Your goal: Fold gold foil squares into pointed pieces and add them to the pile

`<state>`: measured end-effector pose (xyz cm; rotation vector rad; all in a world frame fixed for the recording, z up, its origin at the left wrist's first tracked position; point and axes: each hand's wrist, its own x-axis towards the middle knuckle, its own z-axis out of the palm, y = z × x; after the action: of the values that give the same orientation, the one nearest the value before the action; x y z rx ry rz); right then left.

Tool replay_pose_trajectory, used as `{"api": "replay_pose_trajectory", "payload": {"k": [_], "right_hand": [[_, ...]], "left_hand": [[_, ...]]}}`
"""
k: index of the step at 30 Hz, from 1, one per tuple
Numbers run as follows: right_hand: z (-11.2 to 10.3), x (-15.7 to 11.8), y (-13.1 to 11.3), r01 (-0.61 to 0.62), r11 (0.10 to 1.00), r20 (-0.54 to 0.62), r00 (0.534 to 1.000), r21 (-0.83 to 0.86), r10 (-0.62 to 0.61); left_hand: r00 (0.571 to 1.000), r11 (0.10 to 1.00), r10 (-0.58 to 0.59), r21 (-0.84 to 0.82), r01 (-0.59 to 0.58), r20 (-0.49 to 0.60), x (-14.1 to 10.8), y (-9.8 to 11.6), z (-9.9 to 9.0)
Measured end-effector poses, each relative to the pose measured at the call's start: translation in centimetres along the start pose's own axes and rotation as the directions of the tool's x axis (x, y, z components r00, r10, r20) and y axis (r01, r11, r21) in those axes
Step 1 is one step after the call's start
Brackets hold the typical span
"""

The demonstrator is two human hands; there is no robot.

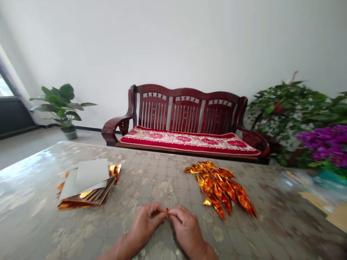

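Between my fingertips, close to the table's near edge, is a small piece of folded orange-gold foil paper (167, 212), mostly covered by the fingers. My left hand (148, 220) pinches it from the left with thumb and forefinger. From the right, my right hand (185, 225) pinches the same piece, the two hands almost touching. A pile of folded gold foil paper pieces (218, 186), pointed at the ends, lies to the right beyond my right hand. Off to the left sits a stack of foil paper sheets (86, 182), with pale backs facing up on top.
The table (151, 173) has a patterned, glossy cover. Clear plastic bags (306, 180) and brown cardboard (337, 216) lie at its right edge. Behind it stand a wooden bench (187, 108) with a red cushion, a potted plant (61, 104) and purple flowers (325, 144).
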<state>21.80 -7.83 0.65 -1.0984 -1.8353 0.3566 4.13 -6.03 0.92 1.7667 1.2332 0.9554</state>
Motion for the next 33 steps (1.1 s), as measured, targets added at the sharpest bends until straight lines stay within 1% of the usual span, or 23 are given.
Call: {"api": "replay_pose_trajectory", "payload": {"k": [8, 11, 18, 20, 23, 26, 31, 33], "right_hand": [[0.2, -0.2, 0.0, 0.002, 1.0, -0.027, 1.0, 0.022, -0.002], [0.4, -0.3, -0.1, 0.011, 1.0, -0.041, 0.999, 0.016, -0.01], [0.4, 0.3, -0.3, 0.089, 0.995, -0.054, 0.994, -0.036, -0.09], [0.3, 0.5, -0.3, 0.098, 0.994, -0.034, 0.994, -0.051, -0.099], [0.0, 0.8, -0.2, 0.142, 0.986, 0.004, 0.99, -0.086, -0.142], [-0.3, 0.9, 0.1, 0.174, 0.978, 0.048, 0.984, -0.117, -0.169], [-0.7, 0.9, 0.8, 0.198, 0.97, 0.078, 0.979, -0.139, -0.188], [-0.9, 0.9, 1.0, 0.182, 0.972, 0.079, 0.982, -0.148, -0.172]], "left_hand": [[1.0, 0.992, -0.025, -0.121, 0.027, 0.013, -0.3, 0.1, 0.4], [1.0, 0.992, -0.012, -0.124, 0.013, 0.009, -0.4, 0.2, 0.4], [1.0, 0.992, 0.007, -0.127, -0.01, -0.021, 0.1, 0.3, 0.4], [0.999, 0.995, 0.019, -0.1, -0.022, -0.027, 0.2, 0.3, 0.2], [0.997, 0.999, 0.053, -0.011, -0.053, -0.055, 0.5, 0.1, -0.2], [0.993, 0.993, 0.104, 0.054, -0.1, -0.062, 0.7, -0.3, -0.9], [0.982, 0.981, 0.174, 0.097, -0.167, -0.071, 0.8, -1.0, -1.5], [0.981, 0.978, 0.187, 0.103, -0.181, -0.056, 0.8, -1.2, -1.5]]}}
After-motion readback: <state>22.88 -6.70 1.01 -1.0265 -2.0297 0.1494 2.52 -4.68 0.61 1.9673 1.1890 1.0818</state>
